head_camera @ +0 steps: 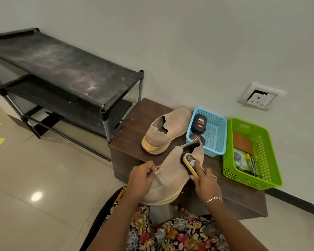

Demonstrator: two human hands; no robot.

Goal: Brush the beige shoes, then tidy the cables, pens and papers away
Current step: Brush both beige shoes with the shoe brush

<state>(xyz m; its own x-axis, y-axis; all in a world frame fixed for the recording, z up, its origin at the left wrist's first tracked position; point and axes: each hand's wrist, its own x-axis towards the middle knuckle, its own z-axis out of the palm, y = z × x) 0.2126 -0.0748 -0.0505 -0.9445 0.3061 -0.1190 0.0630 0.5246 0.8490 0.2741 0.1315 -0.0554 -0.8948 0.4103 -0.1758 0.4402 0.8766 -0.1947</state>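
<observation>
Gripping one beige shoe, left hand; clutching the one brush, right hand; second shoe, two baskets beyond.

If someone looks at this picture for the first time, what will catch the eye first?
First, the bottom centre: the left hand pinches a beige shoe while the right hand holds a yellow brush against it. Next, the bright green basket and the blue basket on the low brown table by the wall, at the right. A second shoe stands beside the blue basket.
</observation>
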